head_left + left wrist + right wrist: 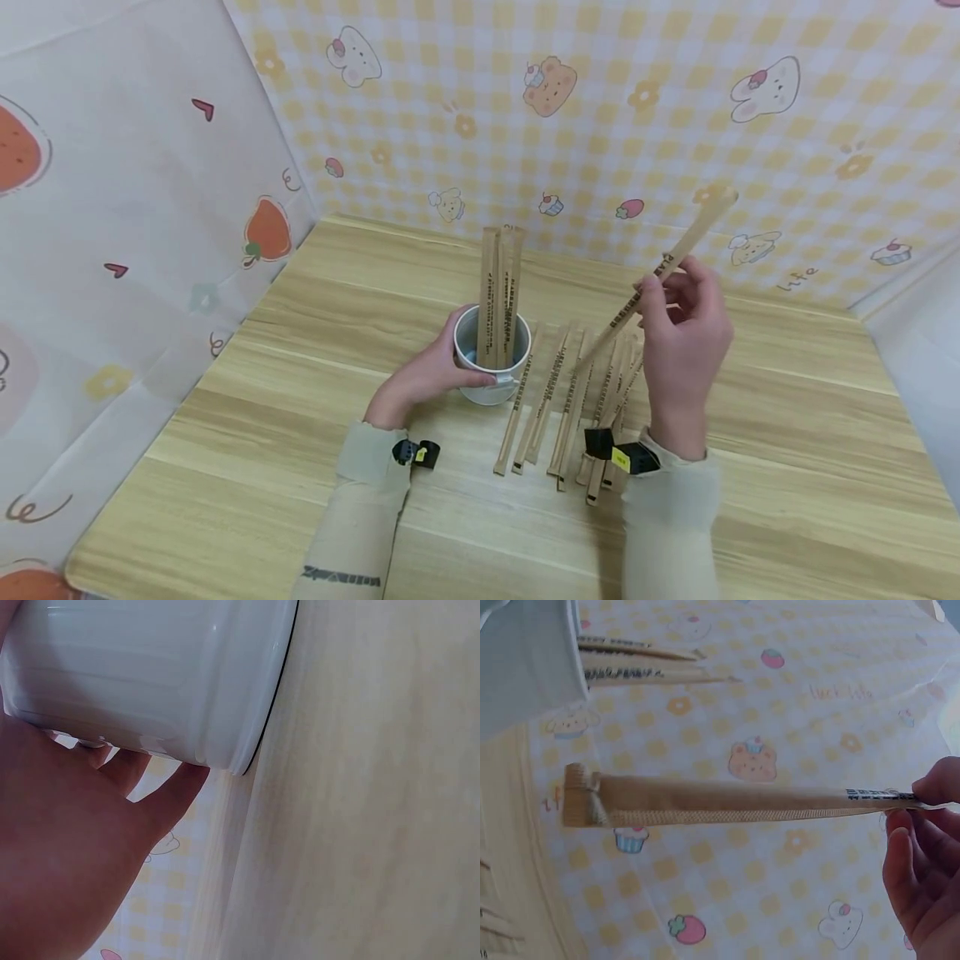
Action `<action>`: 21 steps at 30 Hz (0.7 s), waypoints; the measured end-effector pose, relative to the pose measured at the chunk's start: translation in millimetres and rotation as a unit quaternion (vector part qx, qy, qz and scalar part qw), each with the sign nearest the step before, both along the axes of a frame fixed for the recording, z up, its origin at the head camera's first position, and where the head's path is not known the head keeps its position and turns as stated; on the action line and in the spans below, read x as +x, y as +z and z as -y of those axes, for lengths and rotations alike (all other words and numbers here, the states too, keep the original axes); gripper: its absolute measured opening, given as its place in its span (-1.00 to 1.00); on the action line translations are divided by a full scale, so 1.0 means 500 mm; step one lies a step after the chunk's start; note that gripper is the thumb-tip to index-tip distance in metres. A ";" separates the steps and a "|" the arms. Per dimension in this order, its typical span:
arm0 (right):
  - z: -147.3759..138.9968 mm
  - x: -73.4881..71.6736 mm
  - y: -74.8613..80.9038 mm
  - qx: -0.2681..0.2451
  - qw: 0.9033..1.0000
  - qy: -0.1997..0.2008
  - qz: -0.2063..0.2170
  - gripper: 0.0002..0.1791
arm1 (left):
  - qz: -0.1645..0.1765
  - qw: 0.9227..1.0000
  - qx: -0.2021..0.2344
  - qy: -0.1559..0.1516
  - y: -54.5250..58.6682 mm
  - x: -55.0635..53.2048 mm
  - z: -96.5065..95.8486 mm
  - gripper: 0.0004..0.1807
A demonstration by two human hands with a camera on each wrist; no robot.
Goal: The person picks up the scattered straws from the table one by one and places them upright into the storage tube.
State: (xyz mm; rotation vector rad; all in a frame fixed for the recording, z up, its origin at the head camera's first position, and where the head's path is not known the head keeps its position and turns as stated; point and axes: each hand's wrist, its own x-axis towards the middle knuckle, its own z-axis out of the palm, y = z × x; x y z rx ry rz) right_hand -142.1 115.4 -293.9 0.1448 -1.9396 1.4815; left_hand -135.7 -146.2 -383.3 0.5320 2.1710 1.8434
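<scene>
My left hand [423, 367] holds a white cup [487, 393] by its side, thumb across the front near the rim. Several paper-wrapped straws [497, 292] stand upright inside it. The left wrist view shows the fingers [176, 796] against the wall of the white cup [127, 667], low over the wooden table. Between thumb and fingertips, my right hand [686, 342] pinches another brown paper-wrapped straw [720, 799], tilted in the air to the right of the cup. Its wrapper has dark print and a crimped end. Below it, several more wrapped straws [551, 392] lie on the table.
The wooden table [277, 433] meets a yellow-checked cloth wall [600, 158] with cartoon prints at the back. A white printed cloth [150, 208] hangs along the left side, and a pale cloth [915, 358] stands at the right.
</scene>
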 end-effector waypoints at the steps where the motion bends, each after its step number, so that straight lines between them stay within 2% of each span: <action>1: 0.005 0.002 0.003 -0.012 1.000 0.003 -0.008 -0.71 | 0.001 1.000 0.003 -0.001 -0.001 0.000 0.000 0.11; 7: 0.037 0.012 0.025 -0.079 0.994 0.028 -0.071 -0.71 | 0.006 1.000 0.011 -0.001 -0.005 -0.002 0.000 0.12; 10: 0.057 0.022 0.037 -0.090 0.991 0.053 -0.088 -0.72 | 0.003 1.000 0.010 -0.001 -0.006 -0.002 0.000 0.12; 16: 0.087 0.036 0.044 -0.057 0.993 0.082 -0.070 -0.76 | 0.000 1.000 0.012 -0.008 -0.004 -0.003 0.000 0.11; 21: 0.096 0.023 0.019 -0.002 0.994 0.089 -0.058 -0.73 | 0.000 1.000 0.015 -0.009 -0.001 -0.003 0.001 0.11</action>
